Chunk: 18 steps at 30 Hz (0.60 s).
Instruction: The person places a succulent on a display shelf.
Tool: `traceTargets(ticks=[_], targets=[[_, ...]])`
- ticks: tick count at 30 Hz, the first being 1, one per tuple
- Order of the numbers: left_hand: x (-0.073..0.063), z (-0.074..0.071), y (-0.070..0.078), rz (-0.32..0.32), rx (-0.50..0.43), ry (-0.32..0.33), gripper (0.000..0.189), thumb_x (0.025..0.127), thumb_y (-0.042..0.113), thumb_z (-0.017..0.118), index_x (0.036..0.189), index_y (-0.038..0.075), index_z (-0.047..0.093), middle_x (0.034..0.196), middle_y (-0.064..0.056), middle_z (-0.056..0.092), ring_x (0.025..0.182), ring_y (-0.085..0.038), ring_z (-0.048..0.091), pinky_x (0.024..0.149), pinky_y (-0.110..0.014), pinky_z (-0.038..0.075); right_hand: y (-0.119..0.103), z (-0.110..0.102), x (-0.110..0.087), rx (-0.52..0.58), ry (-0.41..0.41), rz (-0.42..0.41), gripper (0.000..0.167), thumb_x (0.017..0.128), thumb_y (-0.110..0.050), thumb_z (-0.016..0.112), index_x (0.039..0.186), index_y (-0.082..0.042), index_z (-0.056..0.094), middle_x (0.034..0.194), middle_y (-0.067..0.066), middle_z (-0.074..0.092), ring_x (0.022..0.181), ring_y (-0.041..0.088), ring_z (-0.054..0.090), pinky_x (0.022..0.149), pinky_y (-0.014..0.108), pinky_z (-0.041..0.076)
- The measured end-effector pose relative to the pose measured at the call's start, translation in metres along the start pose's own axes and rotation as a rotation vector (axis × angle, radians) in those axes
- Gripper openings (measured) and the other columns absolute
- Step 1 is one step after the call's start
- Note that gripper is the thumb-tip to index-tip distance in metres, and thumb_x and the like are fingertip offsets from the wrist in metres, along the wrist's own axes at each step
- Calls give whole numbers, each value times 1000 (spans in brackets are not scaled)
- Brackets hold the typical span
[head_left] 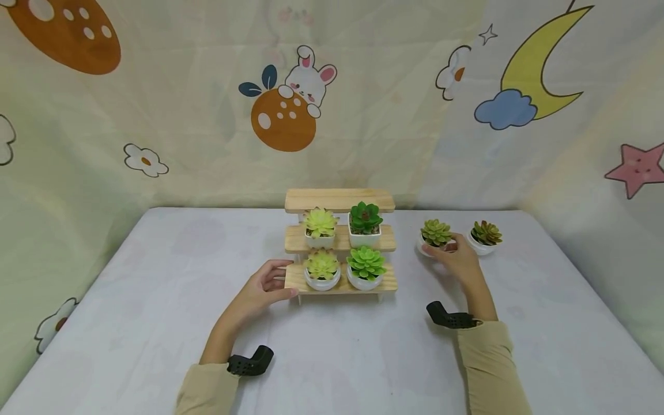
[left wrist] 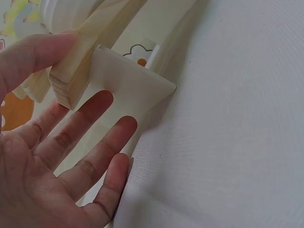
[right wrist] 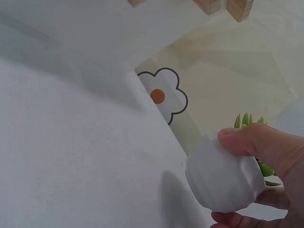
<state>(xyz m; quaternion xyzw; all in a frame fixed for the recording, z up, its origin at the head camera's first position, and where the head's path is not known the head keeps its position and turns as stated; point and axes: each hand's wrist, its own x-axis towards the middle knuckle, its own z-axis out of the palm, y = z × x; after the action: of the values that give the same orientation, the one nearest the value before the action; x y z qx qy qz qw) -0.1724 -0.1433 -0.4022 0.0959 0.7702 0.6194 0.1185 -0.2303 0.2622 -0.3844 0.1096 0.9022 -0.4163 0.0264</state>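
A three-tier wooden plant stand stands mid-table. My left hand is at the left end of its lowest tier. In the left wrist view the thumb lies on top of that plank and the index finger reaches under it, while the other fingers spread below, beside a white support. To the right of the stand, my right hand grips a small green succulent by its white pot. In the right wrist view, thumb and fingers hold that round pot tilted above its shadow.
Another potted succulent, with reddish tips, stands just right of my right hand. On the middle tier are a yellow-green succulent and a dark green one. The lowest tier bears two more. A printed cloth hangs behind the table.
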Motion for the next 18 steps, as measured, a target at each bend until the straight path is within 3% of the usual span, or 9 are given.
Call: traceTargets(ticks=[15,18], targets=[[-1,0,1,2,4,-6,59,81,12,70,133,9,42,123,-18,54,106,-26,58,85,-29,48,-33,-14,-22,43,33,-60,98,80,-58,61,149,-6,13,139,25,34,124,40,37,93,53,38],[2,1,1,9,8,-9,60,81,13,70,133,9,42,123,-18,54,106,-25,58,85,-29,47,-41,-18,-27,66,52,-86,95,81,-58,61,147,-6,17,128,22,39,111,34,41,82,46,40]])
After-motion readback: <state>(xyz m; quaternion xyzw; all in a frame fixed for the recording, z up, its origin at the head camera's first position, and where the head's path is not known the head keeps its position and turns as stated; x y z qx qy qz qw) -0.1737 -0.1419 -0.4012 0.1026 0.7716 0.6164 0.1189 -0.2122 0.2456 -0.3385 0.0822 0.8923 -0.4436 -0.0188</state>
